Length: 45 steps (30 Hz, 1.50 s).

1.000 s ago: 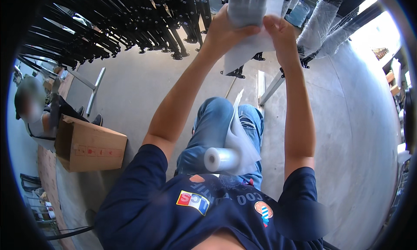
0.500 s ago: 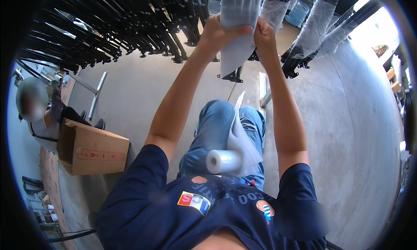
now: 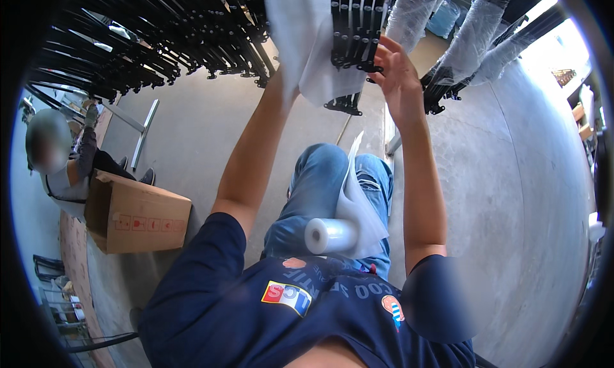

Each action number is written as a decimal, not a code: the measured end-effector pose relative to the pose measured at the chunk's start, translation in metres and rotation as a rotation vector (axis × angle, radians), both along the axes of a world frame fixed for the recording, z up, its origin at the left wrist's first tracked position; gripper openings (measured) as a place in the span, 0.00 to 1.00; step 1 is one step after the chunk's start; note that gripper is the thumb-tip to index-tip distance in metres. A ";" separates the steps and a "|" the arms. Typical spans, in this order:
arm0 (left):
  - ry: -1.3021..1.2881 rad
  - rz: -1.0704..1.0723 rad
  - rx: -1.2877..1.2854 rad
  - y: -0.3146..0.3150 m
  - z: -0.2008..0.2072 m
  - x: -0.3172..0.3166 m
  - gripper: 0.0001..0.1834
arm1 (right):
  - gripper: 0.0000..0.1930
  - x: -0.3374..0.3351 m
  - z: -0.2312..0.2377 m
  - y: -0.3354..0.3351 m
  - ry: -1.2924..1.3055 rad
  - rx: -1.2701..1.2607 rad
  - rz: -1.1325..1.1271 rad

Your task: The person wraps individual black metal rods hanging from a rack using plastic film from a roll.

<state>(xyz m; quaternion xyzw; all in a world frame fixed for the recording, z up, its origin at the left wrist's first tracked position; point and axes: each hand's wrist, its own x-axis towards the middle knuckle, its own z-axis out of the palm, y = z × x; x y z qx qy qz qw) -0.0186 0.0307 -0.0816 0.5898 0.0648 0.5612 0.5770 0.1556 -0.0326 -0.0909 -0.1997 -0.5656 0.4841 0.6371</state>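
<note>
A bundle of black metal bars with small end fittings hangs at the top centre. Translucent white foam sheet droops over its left side, its loose end hanging in a fold, with some passing behind the bars. My left forearm reaches up to this sheet, which hides the fingers of my left hand. To the right of the bundle, my right hand is open, fingers spread and curved, the fingertips close beside the bars. Whether they touch is hard to tell. On my lap lie a roll of clear film and another white foam sheet.
Many black bars hang in rows at upper left. Film-wrapped bundles hang at upper right. A cardboard box stands on the floor at left, beside a seated person. Metal stand legs rest nearby.
The foam sheet, wrapped across the bundle's front under both hands before, is now swung left, exposing the bars. My right hand has let go and opened; my left has moved left behind the sheet.
</note>
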 end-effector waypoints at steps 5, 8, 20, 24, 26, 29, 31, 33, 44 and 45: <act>0.249 0.368 0.025 -0.017 -0.031 -0.017 0.24 | 0.20 -0.004 0.008 0.003 -0.202 -0.011 -0.094; 0.204 0.299 -0.194 -0.044 -0.036 -0.015 0.23 | 0.19 -0.001 0.011 0.006 -0.268 0.011 -0.081; 0.306 0.221 -0.054 -0.073 -0.045 -0.016 0.35 | 0.17 -0.015 0.009 0.005 -0.130 0.023 -0.073; 0.182 0.133 -0.277 -0.075 -0.035 0.003 0.31 | 0.16 -0.009 0.006 0.016 -0.081 -0.032 0.050; 0.131 0.172 -0.380 -0.084 -0.022 0.006 0.26 | 0.16 -0.008 0.006 0.019 -0.078 -0.030 0.111; -0.088 0.138 -0.510 -0.093 -0.008 0.017 0.21 | 0.16 -0.009 0.003 0.022 -0.061 -0.068 0.125; -0.224 0.096 -0.553 -0.096 0.002 0.019 0.19 | 0.16 -0.009 0.004 0.022 -0.048 -0.055 0.146; -0.300 0.053 -0.567 -0.094 0.012 0.019 0.18 | 0.18 -0.008 0.002 0.023 -0.071 -0.051 0.128; 0.198 0.059 -0.500 -0.087 0.014 -0.001 0.19 | 0.23 -0.012 -0.018 -0.006 0.147 0.210 -0.081; 0.275 0.074 -0.487 -0.086 0.015 -0.001 0.20 | 0.18 -0.009 -0.021 -0.003 0.164 0.213 -0.066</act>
